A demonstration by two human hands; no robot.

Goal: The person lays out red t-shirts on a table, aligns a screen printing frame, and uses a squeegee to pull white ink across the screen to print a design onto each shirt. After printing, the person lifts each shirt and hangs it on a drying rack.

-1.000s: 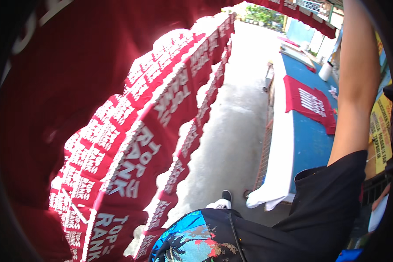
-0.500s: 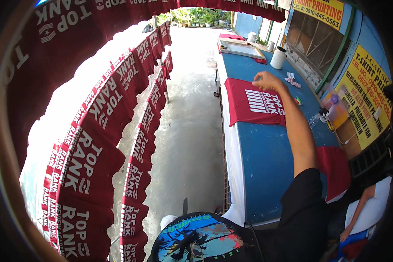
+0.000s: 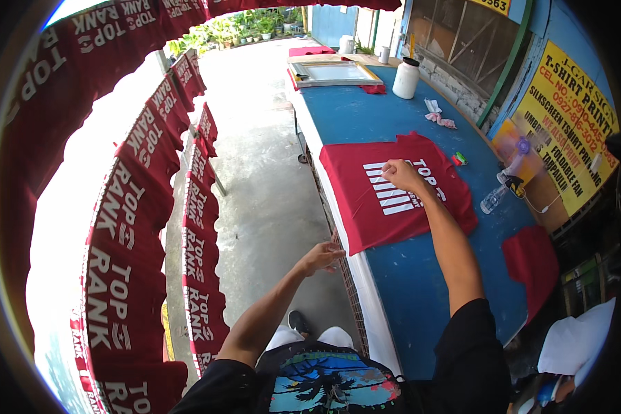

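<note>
A dark red T-shirt [image 3: 355,214] with white stripes and lettering lies spread on the blue table. Its near left corner reaches the table's edge. My right hand [image 3: 401,174] is above the shirt's white print, with its fingers curled closed. Whether it pinches the cloth or some small thing is hidden. Just off that near corner, my left hand [image 3: 321,257] hangs beside the table's edge, fingers stretched out and holding nothing.
Dark red printed shirts [image 3: 121,276] hang in rows on the left. On the blue table [image 3: 421,303] are a framed screen [image 3: 334,73], a white jar [image 3: 406,79], crumpled paper [image 3: 440,119], a plastic bottle [image 3: 492,200] and red cloth [image 3: 530,265]. Another person [image 3: 576,341] is at lower right.
My left hand has come into view near the table's edge. My right hand now lies over the print instead of the shirt's far side. More of the shirt shows, and the view has shifted right.
</note>
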